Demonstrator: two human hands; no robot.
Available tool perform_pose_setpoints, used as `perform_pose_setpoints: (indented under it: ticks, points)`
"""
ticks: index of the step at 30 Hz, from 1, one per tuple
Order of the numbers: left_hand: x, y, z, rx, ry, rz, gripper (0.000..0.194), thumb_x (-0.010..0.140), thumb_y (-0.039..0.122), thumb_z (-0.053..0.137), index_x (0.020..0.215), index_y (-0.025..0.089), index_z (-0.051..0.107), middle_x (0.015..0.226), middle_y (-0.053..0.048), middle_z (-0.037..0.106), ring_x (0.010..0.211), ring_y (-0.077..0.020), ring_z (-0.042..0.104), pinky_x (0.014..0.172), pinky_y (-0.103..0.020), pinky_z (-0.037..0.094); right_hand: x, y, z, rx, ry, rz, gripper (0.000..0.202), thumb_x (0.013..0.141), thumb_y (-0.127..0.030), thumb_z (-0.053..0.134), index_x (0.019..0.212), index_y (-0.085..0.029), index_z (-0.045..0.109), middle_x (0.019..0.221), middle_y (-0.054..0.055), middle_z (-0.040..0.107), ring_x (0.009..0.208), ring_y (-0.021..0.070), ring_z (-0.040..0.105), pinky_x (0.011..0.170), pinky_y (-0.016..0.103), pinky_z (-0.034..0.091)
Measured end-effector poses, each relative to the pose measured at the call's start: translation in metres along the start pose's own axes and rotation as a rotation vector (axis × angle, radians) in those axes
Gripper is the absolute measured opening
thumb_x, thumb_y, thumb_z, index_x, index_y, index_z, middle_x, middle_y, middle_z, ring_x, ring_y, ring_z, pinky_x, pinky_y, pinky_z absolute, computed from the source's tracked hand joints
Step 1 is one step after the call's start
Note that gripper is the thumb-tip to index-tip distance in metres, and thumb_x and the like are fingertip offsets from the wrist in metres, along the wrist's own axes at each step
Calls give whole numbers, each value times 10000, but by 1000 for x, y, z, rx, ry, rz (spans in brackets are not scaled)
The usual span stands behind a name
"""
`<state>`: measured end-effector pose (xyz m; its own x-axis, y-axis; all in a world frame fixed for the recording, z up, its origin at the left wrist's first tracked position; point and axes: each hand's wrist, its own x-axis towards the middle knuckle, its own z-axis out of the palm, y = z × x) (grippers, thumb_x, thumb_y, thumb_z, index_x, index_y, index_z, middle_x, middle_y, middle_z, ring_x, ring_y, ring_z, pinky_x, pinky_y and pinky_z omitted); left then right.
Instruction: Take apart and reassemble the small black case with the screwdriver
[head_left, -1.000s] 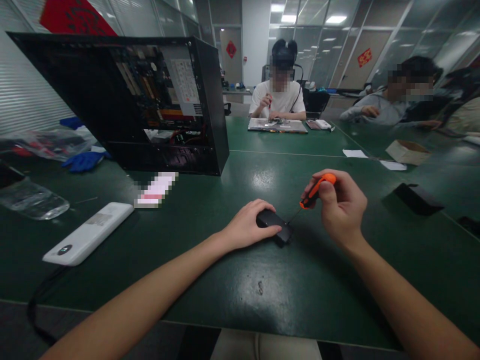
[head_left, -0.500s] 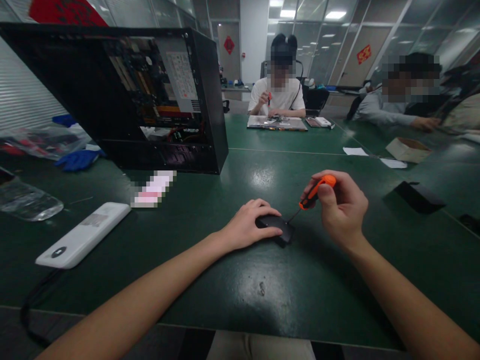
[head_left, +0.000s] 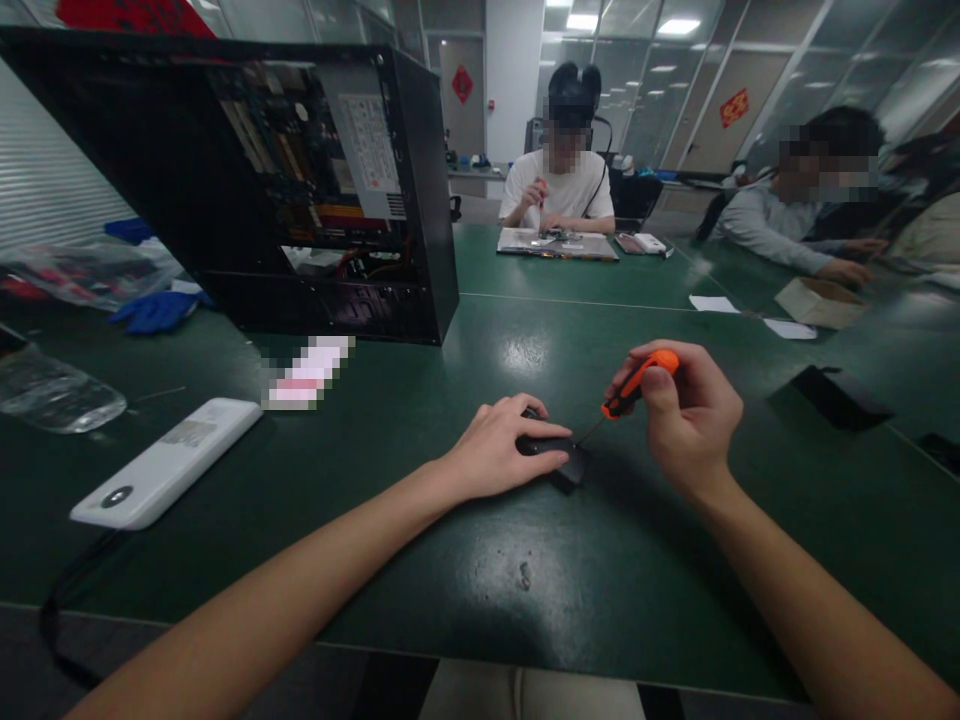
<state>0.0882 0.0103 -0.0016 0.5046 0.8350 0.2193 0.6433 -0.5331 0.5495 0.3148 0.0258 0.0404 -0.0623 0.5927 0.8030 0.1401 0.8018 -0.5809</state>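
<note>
A small black box-like piece (head_left: 571, 464) lies on the green table, its exact kind unclear. My left hand (head_left: 506, 445) grips it from the left, thumb and fingers on its near and far sides, covering much of it. In my right hand (head_left: 690, 405) is a screwdriver (head_left: 636, 388) with an orange and black handle, fingers closed around the grip. Its thin shaft slants down to the left, and the tip meets the right part of the black piece.
An open black computer case (head_left: 420, 200) stands at back left. Nearer are a white power strip (head_left: 172, 462), a plastic bottle (head_left: 56, 390) and blue gloves (head_left: 157, 312). Another black box (head_left: 840, 397) lies right. Across the table a person (head_left: 559, 190) works; another (head_left: 780, 220) sits farther right.
My left index finger has stretched out farther across the black piece. The screwdriver stays at nearly the same spot, and the view has shifted slightly.
</note>
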Motion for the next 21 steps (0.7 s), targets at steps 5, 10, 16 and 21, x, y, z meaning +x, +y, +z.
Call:
perform_pose_setpoints:
  ticks: [5,10,16,21]
  points:
    - [-1,-2,2,-5,18,34,328,956,501,712,1269,412,748,1310,-38,616,1223,-285,598,1049,-492,433,1,-1,0,-21,17,-14,121,1022,-291,632,1115,-231,682,811,-12,696,688,129,692,624,263,603]
    - [0,-6,3,-10,6,45,357,952,545,710,1282,411,736,1286,-40,628,1218,-286,594,1029,-483,432,-1,1,1,-28,13,-47,134,1013,-288,644,1129,-234,687,822,-8,698,696,134,692,632,274,605]
    - [-1,-8,4,-11,10,51,373,935,571,724,1262,392,742,1243,-42,648,1184,-282,603,989,-457,437,3,-1,-2,-97,-43,16,108,1021,-294,616,1090,-238,677,854,2,691,739,151,689,651,286,592]
    - [-5,-2,12,-51,79,52,400,895,566,773,1209,320,749,1151,-40,673,1092,-261,618,974,-426,470,41,-29,-16,-479,-365,-63,110,978,-216,599,1042,-206,688,909,29,688,746,145,637,641,272,499]
